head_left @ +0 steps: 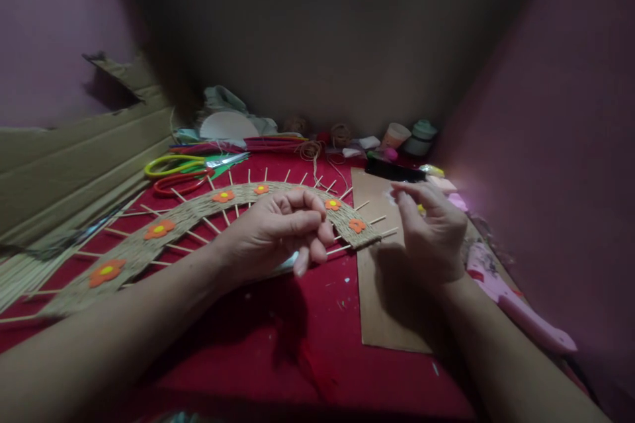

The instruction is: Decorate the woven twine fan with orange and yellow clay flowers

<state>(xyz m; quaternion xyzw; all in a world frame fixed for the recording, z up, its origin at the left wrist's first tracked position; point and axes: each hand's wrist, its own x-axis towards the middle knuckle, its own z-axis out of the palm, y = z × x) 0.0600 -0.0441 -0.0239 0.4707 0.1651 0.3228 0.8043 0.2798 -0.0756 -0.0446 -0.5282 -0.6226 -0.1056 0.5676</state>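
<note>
My left hand (285, 228) is raised in front of a curved woven twine band (193, 214), its thumb and forefinger closed together; anything in the pinch is too small to make out. Thin sticks poke out along both edges of the band, and orange felt flowers (159, 230) with yellow centres sit on it. Above a brown board (391, 307), my right hand (431, 231) also pinches with thumb and forefinger. What it holds, if anything, cannot be told. My left hand and forearm hide part of the band.
Yellow-handled scissors (176, 165) and red-handled scissors (183, 183) lie at the back left. A pink glue gun (520, 317) rests at the right. Behind stand a paper cup (395, 136), a lidded jar (421, 137) and twine balls (340, 135). Cardboard (74, 158) leans left on the red cloth (317, 343).
</note>
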